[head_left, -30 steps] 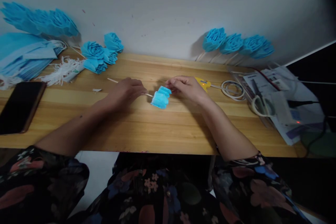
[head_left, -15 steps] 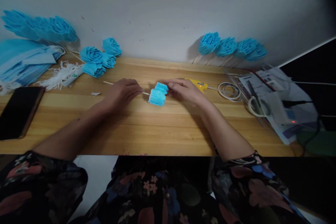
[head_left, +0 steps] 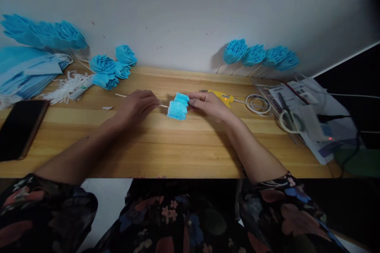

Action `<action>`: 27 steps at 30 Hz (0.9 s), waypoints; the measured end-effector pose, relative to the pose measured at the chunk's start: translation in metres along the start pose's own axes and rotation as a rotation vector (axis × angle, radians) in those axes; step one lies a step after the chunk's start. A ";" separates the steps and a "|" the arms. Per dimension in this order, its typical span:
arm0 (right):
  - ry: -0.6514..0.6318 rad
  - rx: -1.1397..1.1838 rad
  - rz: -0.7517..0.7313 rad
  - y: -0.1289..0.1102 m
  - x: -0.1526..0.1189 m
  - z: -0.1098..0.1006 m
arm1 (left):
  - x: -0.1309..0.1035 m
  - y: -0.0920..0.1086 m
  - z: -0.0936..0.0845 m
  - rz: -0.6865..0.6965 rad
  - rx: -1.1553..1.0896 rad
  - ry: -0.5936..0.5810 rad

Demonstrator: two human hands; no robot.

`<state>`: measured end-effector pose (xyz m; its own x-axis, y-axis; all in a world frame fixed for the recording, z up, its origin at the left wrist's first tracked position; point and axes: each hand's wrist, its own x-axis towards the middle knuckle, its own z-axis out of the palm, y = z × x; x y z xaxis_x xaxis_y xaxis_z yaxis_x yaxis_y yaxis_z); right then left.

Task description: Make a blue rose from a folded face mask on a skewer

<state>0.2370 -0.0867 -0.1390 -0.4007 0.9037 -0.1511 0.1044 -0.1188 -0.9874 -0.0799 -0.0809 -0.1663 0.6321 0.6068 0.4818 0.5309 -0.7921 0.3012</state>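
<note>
My left hand (head_left: 139, 104) is closed around a thin wooden stick (head_left: 164, 106), which sticks out on both sides of the fingers. At the stick's right end sits a blue fabric flower (head_left: 177, 108) with a few folded petals. The fingertips of my right hand (head_left: 208, 104) pinch the flower's upper right edge. Behind that hand a yellow glue gun (head_left: 221, 97) lies on the table with a small light lit, partly hidden by the fingers.
Finished blue flowers (head_left: 255, 55) lean on the wall at right, others (head_left: 103, 65) lie left. A stack of blue face masks (head_left: 26, 71), cut white ear loops (head_left: 69, 87) and a phone (head_left: 23, 129) are at left. Scissors (head_left: 291, 120) and a power strip (head_left: 319, 124) rest on papers at right.
Both hands keep their hold on the stick and flower with hardly any movement. The whole view has shifted very slightly.
</note>
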 end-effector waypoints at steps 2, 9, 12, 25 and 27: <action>-0.002 -0.019 0.000 0.001 0.000 0.000 | 0.000 0.001 -0.001 -0.003 0.017 -0.026; 0.035 -0.096 0.031 -0.002 -0.002 0.002 | 0.001 -0.002 0.000 0.012 0.028 -0.020; 0.036 -0.110 0.033 -0.004 -0.002 0.003 | 0.001 -0.002 0.000 0.014 0.005 -0.016; 0.053 -0.047 0.035 -0.001 0.000 0.007 | 0.001 0.001 0.000 0.022 0.015 -0.033; 0.059 -0.062 0.032 -0.001 0.001 0.007 | 0.001 0.001 0.000 0.020 0.019 -0.036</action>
<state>0.2300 -0.0891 -0.1390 -0.3419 0.9228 -0.1776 0.1731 -0.1239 -0.9771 -0.0786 -0.0809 -0.1656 0.6625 0.5928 0.4580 0.5280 -0.8032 0.2759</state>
